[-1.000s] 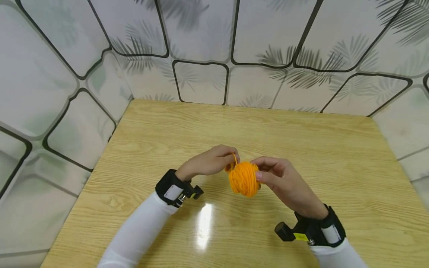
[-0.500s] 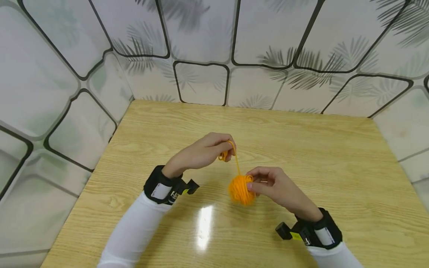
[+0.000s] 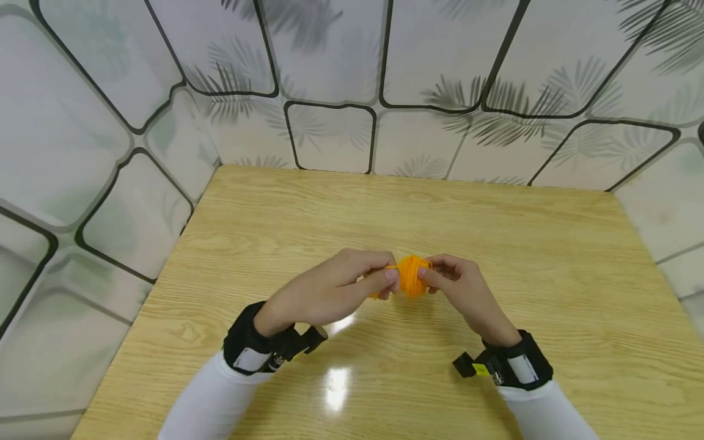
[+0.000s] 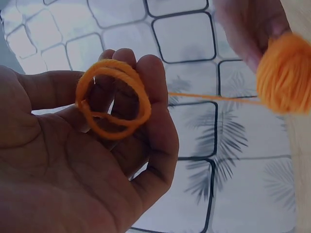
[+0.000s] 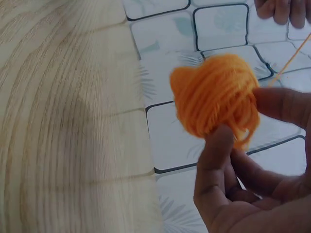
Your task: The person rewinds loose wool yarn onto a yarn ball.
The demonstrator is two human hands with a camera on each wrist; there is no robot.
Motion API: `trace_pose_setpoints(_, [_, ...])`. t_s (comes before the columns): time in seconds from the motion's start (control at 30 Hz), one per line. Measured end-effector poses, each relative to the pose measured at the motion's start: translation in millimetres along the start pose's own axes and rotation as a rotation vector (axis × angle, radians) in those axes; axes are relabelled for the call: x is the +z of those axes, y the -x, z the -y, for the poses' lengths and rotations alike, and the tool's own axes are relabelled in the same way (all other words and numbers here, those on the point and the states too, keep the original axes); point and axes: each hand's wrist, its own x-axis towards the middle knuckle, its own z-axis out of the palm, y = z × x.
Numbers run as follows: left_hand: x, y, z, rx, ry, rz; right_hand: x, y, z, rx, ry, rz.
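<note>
A small ball of orange yarn (image 3: 412,276) is pinched at its right side by my right hand (image 3: 464,293), between thumb and fingers. In the right wrist view the ball (image 5: 216,97) shows wound strands and a few loose loops near the fingertips. My left hand (image 3: 335,287) pinches the yarn strand to the left of the ball. A loose coil of yarn (image 4: 144,97) hangs at the left fingers in the left wrist view. From there a taut strand (image 4: 214,98) runs across to the ball.
Beneath both hands lies a light wood-grain table (image 3: 308,214). Behind and left of it rise panels (image 3: 330,134) patterned with dark outlines and leaves. Black camera straps (image 3: 250,351) circle both wrists.
My left hand first drew up and away from the ball with the strand, then came down close beside it. The ball dipped in my right hand, then rose again.
</note>
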Motion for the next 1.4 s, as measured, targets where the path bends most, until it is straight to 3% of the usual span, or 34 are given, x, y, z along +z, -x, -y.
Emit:
trace_pose_setpoints(0.13, [13.9,3.0,-0.7,0.035,0.011,0.057,-6.3,-7,3,-0.009,-0.16,-0.064])
trace_pose_setpoints(0.27, [29.7,3.4,8.9,0.036,-0.043,0.107,-12.0,-11,15,-0.043,-0.344,-0.066])
trace_pose_setpoints(0.43, [46.6,-0.1,31.4,-0.038,-0.059,0.138,-17.3,-13,34,-0.115,-0.511,-0.039])
trace_pose_setpoints(0.63, [54.3,-6.0,56.5,-0.14,-0.05,0.141,-20.4,-7,53,-0.196,-0.589,0.021])
trace_pose_setpoints(0.83, [47.5,-16.4,79.0,-0.206,0.016,0.127,-18.9,7,67,-0.211,-0.568,0.12])
trace_pose_setpoints(1.0, [28.5,-28.0,88.5,-0.209,0.099,0.091,-14.2,22,68,-0.228,-0.45,0.255])
trace_pose_setpoints(1.17, [6.4,-37.8,84.6,-0.191,0.105,0.04,-8.5,31,61,-0.237,-0.314,0.371])
trace_pose_setpoints(1.4, [-13.6,-43.4,70.4,-0.179,0.036,-0.012,-0.9,34,48,-0.186,-0.211,0.415])
